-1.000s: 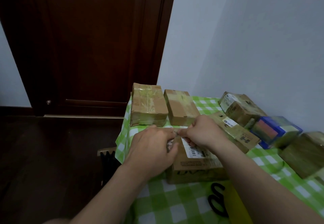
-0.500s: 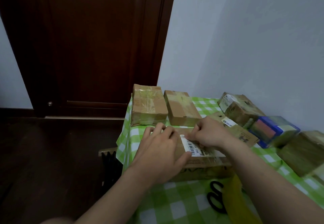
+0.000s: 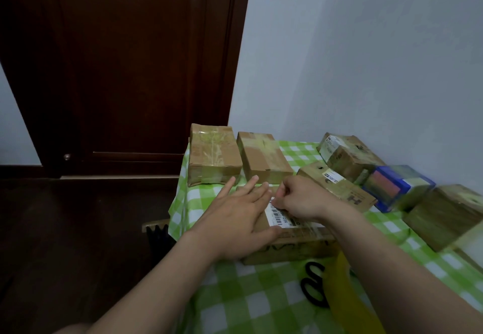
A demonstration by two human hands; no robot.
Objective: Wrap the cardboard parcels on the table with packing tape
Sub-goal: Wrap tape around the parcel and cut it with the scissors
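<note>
My left hand [image 3: 235, 218] lies flat with straight, spread fingers on top of the cardboard parcel [image 3: 295, 245], which sits at the near left of the green-checked worktop [image 3: 251, 294]. My right hand [image 3: 300, 198] is curled with its fingertips down on that parcel's top at the barcode label [image 3: 281, 217]; I cannot tell whether it pinches anything. Two taped parcels [image 3: 213, 156] stand side by side at the far edge, and black scissors [image 3: 312, 289] lie just in front of the parcel under my hands.
</note>
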